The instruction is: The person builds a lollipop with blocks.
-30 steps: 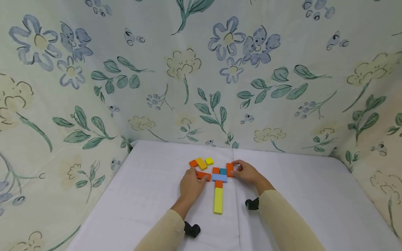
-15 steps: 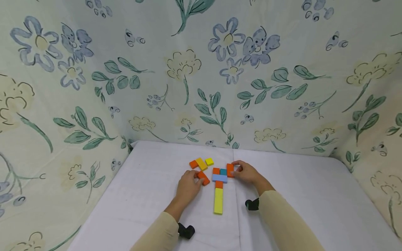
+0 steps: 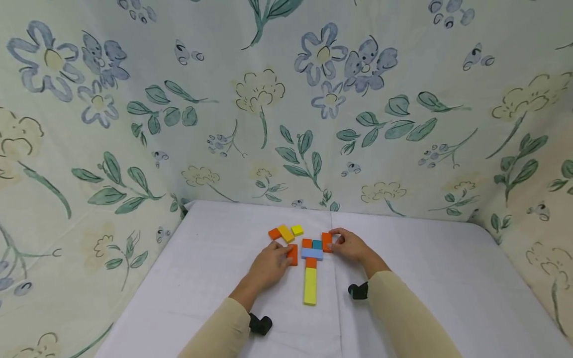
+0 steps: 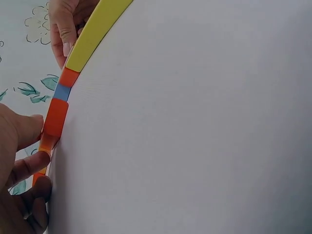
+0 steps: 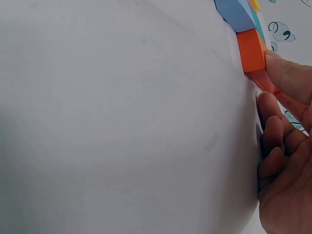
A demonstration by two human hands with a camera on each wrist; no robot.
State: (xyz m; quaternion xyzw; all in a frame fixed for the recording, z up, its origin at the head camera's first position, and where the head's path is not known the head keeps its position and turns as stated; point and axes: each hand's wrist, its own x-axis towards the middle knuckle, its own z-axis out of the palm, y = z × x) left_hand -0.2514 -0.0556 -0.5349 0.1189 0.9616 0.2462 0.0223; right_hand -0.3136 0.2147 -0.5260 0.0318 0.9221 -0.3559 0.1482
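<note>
My left hand (image 3: 270, 264) pinches an orange block (image 3: 293, 255) between thumb and fingers, a little left of the light blue block (image 3: 312, 254). On the other side, my right hand (image 3: 351, 244) pinches another orange block (image 3: 327, 242), which lies beside a small teal block (image 3: 317, 244). A small orange block (image 3: 306, 243) sits left of the teal one, and both touch the blue block's far side. Below the blue block come an orange block (image 3: 311, 262) and a long yellow-green block (image 3: 310, 287), in line toward me. In the right wrist view, thumb and finger grip the orange block (image 5: 252, 50).
Behind my left hand lie loose pieces: an orange block (image 3: 274, 233), an amber block (image 3: 285, 233) and a small yellow block (image 3: 297, 229). White cloth covers the table (image 3: 403, 278). A floral curtain (image 3: 286, 124) hangs at the back and sides.
My left hand has turned its orange block from lying crosswise to pointing away from me, and has shifted slightly left and toward me. My right hand keeps its place.
</note>
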